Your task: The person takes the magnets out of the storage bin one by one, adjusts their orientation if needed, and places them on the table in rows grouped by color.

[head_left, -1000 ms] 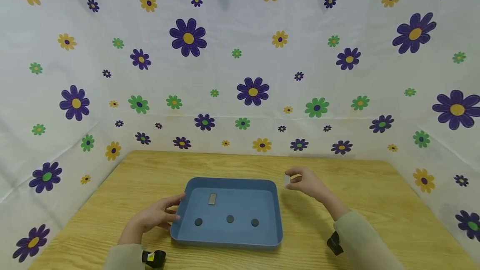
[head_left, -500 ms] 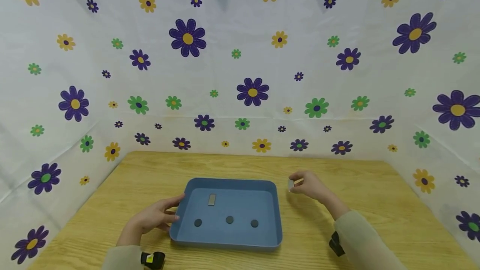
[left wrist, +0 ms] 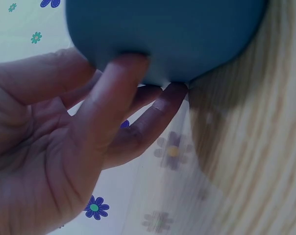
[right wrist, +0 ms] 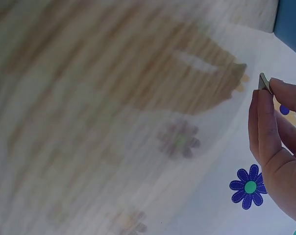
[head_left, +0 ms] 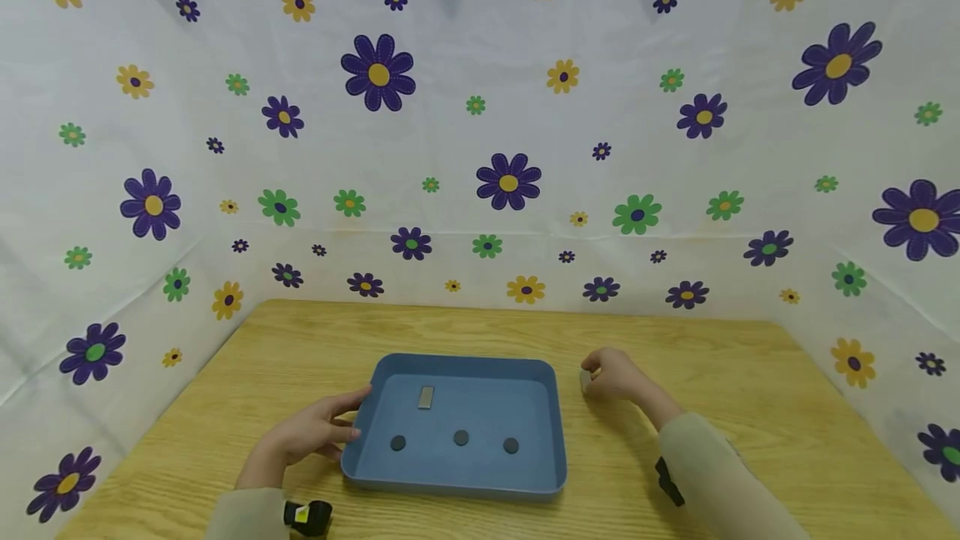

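Note:
In the head view, my left hand (head_left: 315,432) lies against the left end of a blue tray (head_left: 453,490). The left wrist view shows its fingertips touching the outside of the tray wall (left wrist: 162,39), with the fingers fairly straight. My right hand (head_left: 618,375) is just beyond the tray's right side and pinches a small flat silvery piece (head_left: 586,382) between thumb and fingertips. In the right wrist view only a thin edge of this piece (right wrist: 264,83) sticks out past the fingers (right wrist: 268,122).
Inside the tray lie a rectangular metal piece (head_left: 426,397) toward the back left and three dark round discs (head_left: 461,437) in a row nearer the front. The wooden table (head_left: 690,357) is bounded by a white flower-print sheet (head_left: 450,148) at the back and sides.
My right hand has lowered toward the table and shifted slightly right, away from the tray, with the silvery piece still pinched. The left hand and the tray have stayed put.

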A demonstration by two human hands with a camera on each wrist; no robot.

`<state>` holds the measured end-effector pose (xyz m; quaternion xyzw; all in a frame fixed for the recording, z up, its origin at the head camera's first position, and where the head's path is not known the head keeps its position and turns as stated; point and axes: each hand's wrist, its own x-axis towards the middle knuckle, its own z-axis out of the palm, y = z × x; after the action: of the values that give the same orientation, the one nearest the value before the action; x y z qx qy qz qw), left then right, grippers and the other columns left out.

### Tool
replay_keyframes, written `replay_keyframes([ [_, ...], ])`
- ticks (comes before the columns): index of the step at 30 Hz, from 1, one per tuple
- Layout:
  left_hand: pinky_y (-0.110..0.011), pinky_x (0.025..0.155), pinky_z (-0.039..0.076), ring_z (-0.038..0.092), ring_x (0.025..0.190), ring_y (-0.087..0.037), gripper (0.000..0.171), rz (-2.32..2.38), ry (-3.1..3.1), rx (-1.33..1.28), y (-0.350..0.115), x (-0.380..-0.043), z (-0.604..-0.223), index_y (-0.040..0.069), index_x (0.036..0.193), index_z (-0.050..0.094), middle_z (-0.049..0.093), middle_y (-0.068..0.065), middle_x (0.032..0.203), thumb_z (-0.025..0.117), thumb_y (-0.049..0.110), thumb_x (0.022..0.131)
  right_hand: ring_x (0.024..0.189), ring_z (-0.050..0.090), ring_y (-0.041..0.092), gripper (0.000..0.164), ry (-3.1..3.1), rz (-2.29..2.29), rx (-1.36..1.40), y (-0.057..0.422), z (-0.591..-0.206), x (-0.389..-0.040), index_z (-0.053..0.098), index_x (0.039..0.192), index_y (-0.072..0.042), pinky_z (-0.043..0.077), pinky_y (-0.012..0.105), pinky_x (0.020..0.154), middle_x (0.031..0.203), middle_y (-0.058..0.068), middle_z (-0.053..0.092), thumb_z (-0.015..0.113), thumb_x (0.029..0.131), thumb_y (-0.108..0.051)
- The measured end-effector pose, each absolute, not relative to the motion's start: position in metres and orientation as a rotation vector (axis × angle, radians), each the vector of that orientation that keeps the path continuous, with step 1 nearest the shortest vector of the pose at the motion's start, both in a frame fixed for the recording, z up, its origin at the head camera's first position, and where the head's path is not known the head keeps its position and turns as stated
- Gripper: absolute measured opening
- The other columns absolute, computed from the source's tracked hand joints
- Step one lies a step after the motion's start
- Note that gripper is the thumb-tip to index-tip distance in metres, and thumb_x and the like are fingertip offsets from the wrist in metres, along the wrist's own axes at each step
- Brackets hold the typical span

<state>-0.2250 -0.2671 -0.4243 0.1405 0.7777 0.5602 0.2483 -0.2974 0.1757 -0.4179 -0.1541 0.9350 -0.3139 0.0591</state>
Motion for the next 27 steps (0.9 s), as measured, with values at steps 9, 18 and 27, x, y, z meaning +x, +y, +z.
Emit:
replay_keyframes([
  [9,-0.039,0.062,0.050,0.052,0.095,-0.027,0.067,1.528,2.115,0.369,-0.268,-0.223,-0.425,-0.003,0.140,0.011,0.011,-0.035,0.137,0.052,0.004,0.087,0.080,0.056,0.026,0.033,2.861,-0.863,-0.515,0.171,-0.422,-0.300,0.060,0.095,0.016,0.047,0.037,0.071,0.089,0.019,0.061,0.063,0.063,0.008],
  [18,-0.039,0.065,0.050,0.048,0.104,-0.030,0.068,1.526,2.118,0.362,-0.269,-0.224,-0.424,-0.002,0.140,0.012,0.009,-0.034,0.138,0.053,0.004,0.087,0.088,0.055,0.033,0.030,2.910,-0.746,-0.527,0.164,-0.424,-0.298,0.061,0.095,0.015,0.046,0.042,0.076,0.092,0.022,0.061,0.066,0.066,0.006],
  [27,-0.039,0.066,0.050,0.046,0.106,-0.030,0.066,1.515,2.135,0.345,-0.268,-0.225,-0.425,0.000,0.141,0.013,0.011,-0.032,0.139,0.053,0.004,0.087,0.058,0.043,0.015,0.008,2.932,-0.717,-0.522,0.161,-0.424,-0.299,0.061,0.070,0.004,0.038,0.027,0.053,0.063,0.003,0.051,0.068,0.067,0.003],
])
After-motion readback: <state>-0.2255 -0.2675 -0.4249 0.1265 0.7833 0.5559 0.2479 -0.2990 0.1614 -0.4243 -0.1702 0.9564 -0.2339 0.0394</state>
